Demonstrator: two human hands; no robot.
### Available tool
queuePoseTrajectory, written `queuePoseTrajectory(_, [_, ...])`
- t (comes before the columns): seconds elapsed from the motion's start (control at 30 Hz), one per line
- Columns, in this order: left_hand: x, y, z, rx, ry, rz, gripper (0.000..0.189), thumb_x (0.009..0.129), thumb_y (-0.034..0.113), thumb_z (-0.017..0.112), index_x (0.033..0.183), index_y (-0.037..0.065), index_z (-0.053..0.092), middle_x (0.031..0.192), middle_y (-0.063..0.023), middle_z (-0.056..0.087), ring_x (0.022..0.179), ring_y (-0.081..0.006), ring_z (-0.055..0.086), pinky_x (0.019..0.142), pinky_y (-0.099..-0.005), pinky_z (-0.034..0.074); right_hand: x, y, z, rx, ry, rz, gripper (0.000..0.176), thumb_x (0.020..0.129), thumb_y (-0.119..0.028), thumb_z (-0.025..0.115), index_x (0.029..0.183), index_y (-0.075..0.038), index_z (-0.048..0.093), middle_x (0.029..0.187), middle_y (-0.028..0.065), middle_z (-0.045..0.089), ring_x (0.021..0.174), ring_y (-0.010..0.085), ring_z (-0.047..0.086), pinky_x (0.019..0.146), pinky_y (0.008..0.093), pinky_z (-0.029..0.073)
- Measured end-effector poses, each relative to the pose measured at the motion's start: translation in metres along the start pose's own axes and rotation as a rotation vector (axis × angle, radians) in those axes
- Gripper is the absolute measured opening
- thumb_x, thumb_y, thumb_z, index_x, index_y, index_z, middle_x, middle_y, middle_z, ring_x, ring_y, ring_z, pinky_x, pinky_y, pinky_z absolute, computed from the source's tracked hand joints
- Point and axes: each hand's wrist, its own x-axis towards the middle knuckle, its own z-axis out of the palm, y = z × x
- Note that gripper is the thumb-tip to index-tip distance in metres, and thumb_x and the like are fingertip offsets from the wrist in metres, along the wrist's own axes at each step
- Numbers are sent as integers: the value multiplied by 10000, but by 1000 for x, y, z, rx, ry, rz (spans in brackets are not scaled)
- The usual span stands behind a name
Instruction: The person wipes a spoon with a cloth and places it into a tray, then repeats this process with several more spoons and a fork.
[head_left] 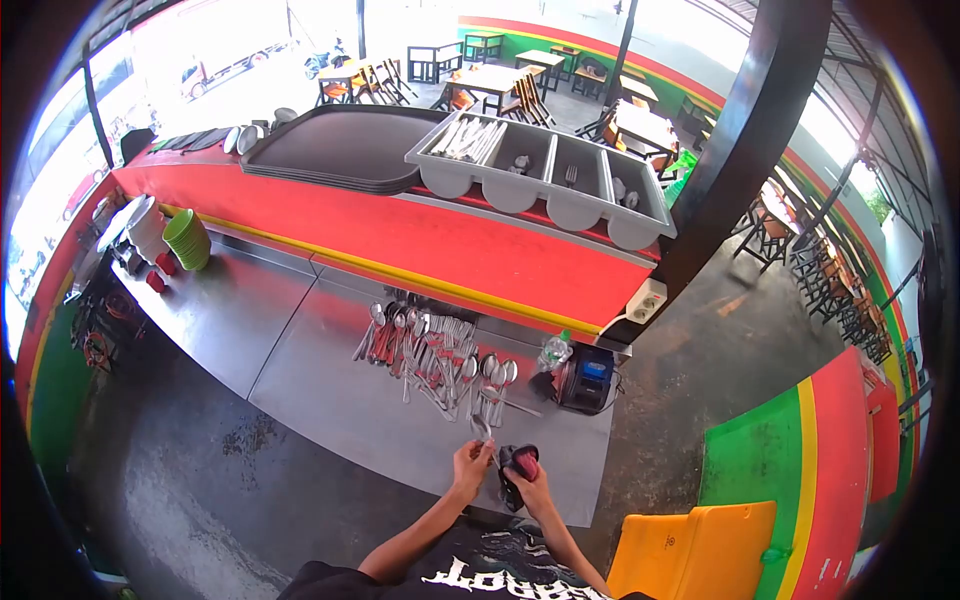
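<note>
Head view, lower centre of the frame: the left hand (470, 466) is pinching a silver metal spoon (483, 430), its long axis pointing up-frame toward the heap of shiny steel cutlery (430, 360). Just right of it, the right hand (538, 490) is gripping a dark red-and-black cloth (520, 464) with its fingers curled around it.

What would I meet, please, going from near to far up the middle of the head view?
The left hand holding a spoon and right hand holding a cloth → pile of spoons → red ledge → grey cutlery tray → dining tables.
</note>
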Motion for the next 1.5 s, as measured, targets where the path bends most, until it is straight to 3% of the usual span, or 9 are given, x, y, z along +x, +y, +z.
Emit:
queuePoseTrajectory(0.3, [-14,4,12,-26,-192,-103,232,987,218,583,1162,67,600,866,35,624,752,-53,557,664,-226,469,6,-26,-12,-36,-116,-52,322,795,-119,793,1055,-53,615,943,9,649,834,106,615,739,274,511])
queuePoseTrajectory(0.4, [-23,-8,22,-31,-214,-20,322,1004,251,548,1277,82,563,1011,2,651,853,-93,628,793,-238,502,8,-27,-27,-100,-144,-19,338,795,-120,794,1071,-57,610,962,8,647,859,106,611,753,273,510])
queuePoseTrajectory(0.5, [-39,-4,45,-148,-164,10,327,1014,235,527,1300,78,553,894,35,624,781,-66,600,702,-215,486,5,-32,-48,-81,-165,4,368,801,-133,792,1102,-59,594,985,8,638,876,105,607,761,274,511])
queuePoseTrajectory(0.8, [-84,-8,110,320,-159,209,291,1033,285,480,1107,52,639,583,57,472,480,-38,422,437,-232,301,1,-52,-128,389,-209,45,409,901,-285,693,1208,-71,527,1029,5,595,891,103,589,789,255,486])
queuePoseTrajectory(0.87, [-97,-16,122,455,-136,252,254,1000,244,518,1040,32,652,576,-38,531,488,-139,514,466,-303,378,-3,-58,-139,538,-223,128,347,920,-293,676,1161,-71,562,1007,6,609,887,104,586,785,250,479])
queuePoseTrajectory(1.0, [-114,-25,142,800,-116,531,193,937,200,570,998,33,645,679,-216,590,627,-391,623,540,-426,452,5,-39,-153,128,-73,-82,296,865,-238,737,1066,-65,606,966,20,633,879,112,601,779,258,495])
queuePoseTrajectory(1.1, [-130,-33,157,844,-101,473,176,914,190,581,995,46,641,763,-255,567,743,-448,594,570,-456,451,-13,-62,-165,89,-18,-109,307,811,-177,783,1038,-57,615,951,31,641,868,117,611,779,268,509])
queuePoseTrajectory(1.3, [-154,-50,180,901,-143,380,205,936,227,569,963,35,638,722,-243,557,649,-422,593,557,-425,441,-40,-106,-191,254,-25,-164,332,750,-91,815,999,-30,603,919,58,644,817,126,623,729,267,525])
queuePoseTrajectory(1.5, [-162,-116,186,784,-236,237,232,954,239,558,930,13,601,620,-198,465,501,-249,482,533,-376,414,-14,-52,-252,41,195,-287,333,751,-63,797,1026,-42,609,936,35,645,848,122,610,777,278,507])
